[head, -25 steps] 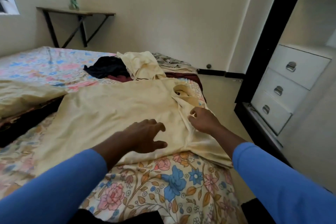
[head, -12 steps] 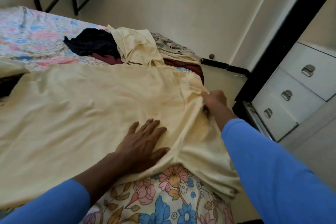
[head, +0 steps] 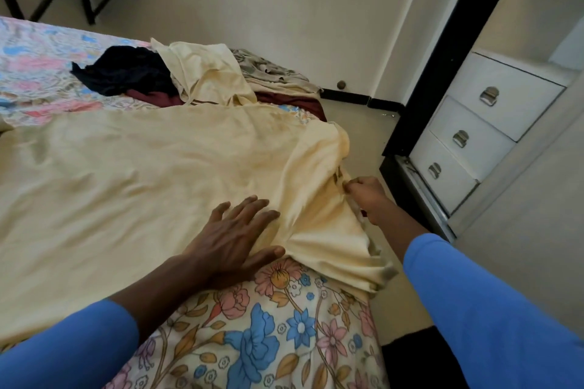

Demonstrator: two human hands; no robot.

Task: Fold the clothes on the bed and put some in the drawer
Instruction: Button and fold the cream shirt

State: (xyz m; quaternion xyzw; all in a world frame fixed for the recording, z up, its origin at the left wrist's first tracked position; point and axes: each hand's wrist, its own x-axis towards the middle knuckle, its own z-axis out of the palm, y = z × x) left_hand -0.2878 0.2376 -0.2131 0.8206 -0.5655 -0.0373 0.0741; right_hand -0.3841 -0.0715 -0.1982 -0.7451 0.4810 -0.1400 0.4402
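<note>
Spreading over the left and middle of the bed (head: 268,344), a large pale yellow garment (head: 132,174) lies mostly flat on the floral sheet, rumpled where its right edge spills over the side of the mattress. At about eleven o'clock from it, a heap of unfolded clothes sits on the far part of the bed. In the heap a dark navy garment (head: 126,71) lies on a maroon one (head: 151,97), beside a second cream garment (head: 208,73) and a grey patterned cloth (head: 268,71). The person's left hand (head: 234,240) rests palm-down on the yellow garment at about five o'clock from its middle. Its fingers are straight and fanned apart, and its thumb lies along the fabric's near edge. At two o'clock from that hand, the right hand (head: 366,196) has its fingers curled and pinches the garment's overhanging edge, close to a dark stripe in the cloth. Both arms wear blue sleeves. At three o'clock in the view, across a strip of floor, stands a white drawer unit (head: 474,133) of three drawers with metal handles.
</note>
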